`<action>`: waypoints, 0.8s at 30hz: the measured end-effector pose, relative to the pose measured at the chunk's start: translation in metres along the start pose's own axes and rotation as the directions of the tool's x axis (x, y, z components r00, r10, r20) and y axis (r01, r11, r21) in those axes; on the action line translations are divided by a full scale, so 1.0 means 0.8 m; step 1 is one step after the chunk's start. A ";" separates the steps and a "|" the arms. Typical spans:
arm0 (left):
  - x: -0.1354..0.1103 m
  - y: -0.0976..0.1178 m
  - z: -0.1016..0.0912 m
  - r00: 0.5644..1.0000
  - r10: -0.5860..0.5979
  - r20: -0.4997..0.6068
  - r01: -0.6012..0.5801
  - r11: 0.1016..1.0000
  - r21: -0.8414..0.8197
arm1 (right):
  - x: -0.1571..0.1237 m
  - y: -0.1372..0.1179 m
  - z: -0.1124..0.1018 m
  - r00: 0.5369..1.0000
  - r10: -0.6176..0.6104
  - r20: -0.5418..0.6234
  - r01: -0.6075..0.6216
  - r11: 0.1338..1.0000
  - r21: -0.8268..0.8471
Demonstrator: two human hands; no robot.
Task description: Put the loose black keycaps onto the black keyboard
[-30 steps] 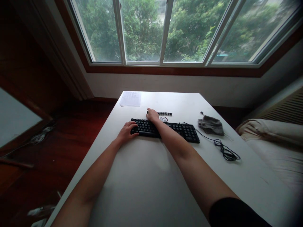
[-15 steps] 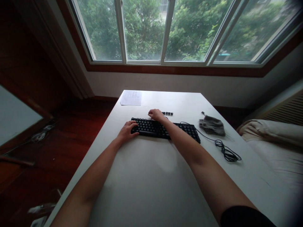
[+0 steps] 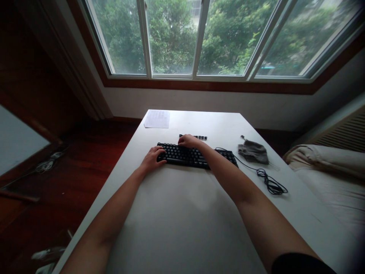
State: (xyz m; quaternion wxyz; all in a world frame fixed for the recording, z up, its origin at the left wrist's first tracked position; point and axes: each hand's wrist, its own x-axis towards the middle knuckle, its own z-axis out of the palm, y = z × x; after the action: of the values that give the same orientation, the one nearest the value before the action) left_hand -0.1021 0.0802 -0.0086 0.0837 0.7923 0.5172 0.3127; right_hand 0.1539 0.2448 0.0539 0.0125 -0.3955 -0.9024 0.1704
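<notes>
A black computer keyboard (image 3: pixel 186 161) lies across the white table in front of me. My left hand (image 3: pixel 151 158) grips its left end, thumb along the near edge and fingers over the top. Above the keyboard's back rows, my right hand (image 3: pixel 188 141) is bent down with its fingertips pressed together. Whatever lies between those fingertips is too small and hidden to make out. Just behind the keyboard runs a row of loose black keycaps (image 3: pixel 202 137), partly covered by my right hand; one keycap (image 3: pixel 180 136) shows to the left of that hand.
The keyboard's black cable (image 3: pixel 272 184) lies coiled at the right. Near it is a crumpled dark grey cloth (image 3: pixel 253 151). A sheet of paper (image 3: pixel 157 118) rests at the table's far left corner. Windows stand beyond the table, and a light-coloured padded seat or bed (image 3: pixel 327 179) is on the right.
My right hand has drawn back slightly from the row of keycaps to the keyboard, uncovering a keycap at the row's left end. My left hand stays on the keyboard.
</notes>
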 end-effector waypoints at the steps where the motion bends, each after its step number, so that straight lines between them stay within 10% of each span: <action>1: 0.000 0.000 0.000 1.000 -0.001 -0.002 0.001 1.000 0.000 | -0.001 -0.001 0.000 1.000 0.003 -0.001 -0.003 1.000 -0.008; 24: -0.001 0.000 0.000 1.000 0.011 -0.001 -0.011 1.000 0.000 | -0.012 -0.004 0.014 0.997 0.019 -0.076 -0.018 1.000 0.021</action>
State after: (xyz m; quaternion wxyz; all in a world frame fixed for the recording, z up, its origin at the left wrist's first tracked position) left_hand -0.1021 0.0797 -0.0089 0.0816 0.7952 0.5127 0.3133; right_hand 0.1565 0.2322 0.0457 0.0493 -0.4100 -0.8958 0.1642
